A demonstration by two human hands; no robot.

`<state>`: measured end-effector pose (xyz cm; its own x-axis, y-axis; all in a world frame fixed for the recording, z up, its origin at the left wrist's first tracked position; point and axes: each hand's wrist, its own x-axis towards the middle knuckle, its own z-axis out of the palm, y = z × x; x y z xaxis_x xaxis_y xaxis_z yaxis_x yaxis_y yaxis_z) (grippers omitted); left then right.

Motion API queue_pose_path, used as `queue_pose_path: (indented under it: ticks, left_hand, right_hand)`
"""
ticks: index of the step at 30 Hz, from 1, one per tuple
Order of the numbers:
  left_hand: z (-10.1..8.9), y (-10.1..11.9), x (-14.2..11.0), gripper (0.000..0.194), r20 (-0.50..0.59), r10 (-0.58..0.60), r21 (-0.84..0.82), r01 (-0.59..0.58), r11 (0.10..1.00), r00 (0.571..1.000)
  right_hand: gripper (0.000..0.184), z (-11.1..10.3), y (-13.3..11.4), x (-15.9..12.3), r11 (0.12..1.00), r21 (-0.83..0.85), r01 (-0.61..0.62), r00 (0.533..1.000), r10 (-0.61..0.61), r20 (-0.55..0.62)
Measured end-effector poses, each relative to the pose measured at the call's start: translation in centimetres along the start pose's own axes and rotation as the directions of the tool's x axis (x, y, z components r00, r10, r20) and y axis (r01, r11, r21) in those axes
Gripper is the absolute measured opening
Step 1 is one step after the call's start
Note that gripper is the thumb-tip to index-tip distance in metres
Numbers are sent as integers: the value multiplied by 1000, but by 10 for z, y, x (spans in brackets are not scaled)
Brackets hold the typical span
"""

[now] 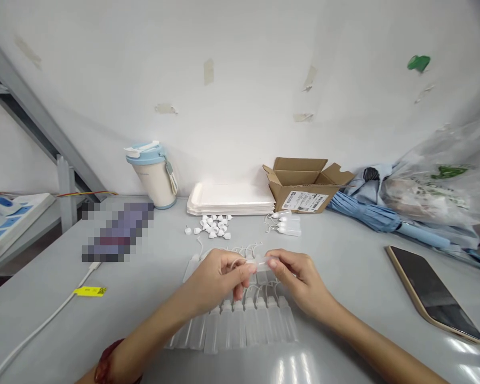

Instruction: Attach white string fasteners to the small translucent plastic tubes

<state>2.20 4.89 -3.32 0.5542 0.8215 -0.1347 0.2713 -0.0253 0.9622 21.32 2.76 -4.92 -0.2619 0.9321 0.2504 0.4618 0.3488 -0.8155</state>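
My left hand (220,274) and my right hand (300,274) meet over the table, fingers pinched closed on a small translucent plastic bottle (263,262) held sideways between them. The left fingers grip one end, where a thin white strap shows; the right thumb and forefinger hold the other end. Below them lie rows of translucent bottles (232,330) with thin straps at their necks. Part of the back row is hidden by my hands. Beyond my hands sits a scatter of small white caps (214,226). To its right, several bottles with white tops (290,228) lie on their sides.
Against the wall stand a cup (152,176), a stack of white padded envelopes (232,198) and an open cardboard box (304,189). A folded blue umbrella (364,213), a plastic bag (428,186) and a phone (432,293) are at right. A white cable (44,328) crosses the left side.
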Motion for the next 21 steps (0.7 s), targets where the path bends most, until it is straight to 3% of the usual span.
queue_pose_path:
  ticks: [4,8,14,18,21]
  left_hand:
    - [6,2,-1,31,-87,129,209,-109,972,988]
    - [8,4,-1,27,-124,55,123,-40,992,991]
    - [6,4,-2,46,-76,-24,-48,21,999,997]
    - [7,2,0,48,-117,-24,-59,17,998,993]
    - [8,-1,3,49,-112,-58,-88,49,995,992]
  right_hand:
    - [35,-2,2,3,990,119,-80,997,76,31]
    - [31,-2,-3,2,992,120,-33,999,34,-9]
    - [19,-3,-6,-2,979,-94,179,980,-185,-66]
    - [20,1,1,-4,877,-278,392,898,-430,-89]
    - [25,4,7,-6,829,-337,447,866,-495,-68]
